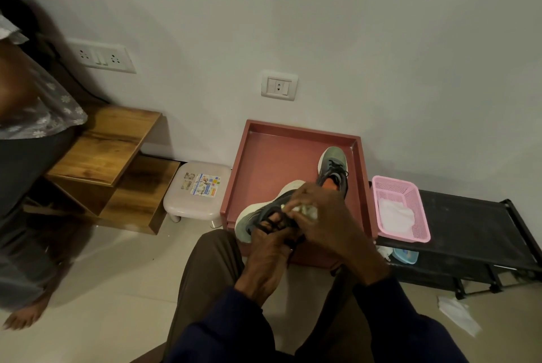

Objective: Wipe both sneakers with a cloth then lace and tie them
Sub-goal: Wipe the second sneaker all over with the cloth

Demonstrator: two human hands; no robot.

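A grey sneaker with a white sole point(258, 213) lies tipped on its side at the front of a red tray point(264, 157). My left hand point(272, 242) grips it from below, fingers curled among its dark laces. My right hand point(322, 216) holds a crumpled white cloth point(305, 210) and presses it against the sneaker's upper. The second grey sneaker point(334, 169), with an orange lining and dark laces, stands upright at the tray's back right, untouched.
A pink basket point(410, 195) with a white cloth inside sits on a black rack point(469, 227) to the right. A white stool point(196, 192) and wooden shelves point(117, 157) stand left. Another person stands at far left. White paper lies on the floor point(457, 315).
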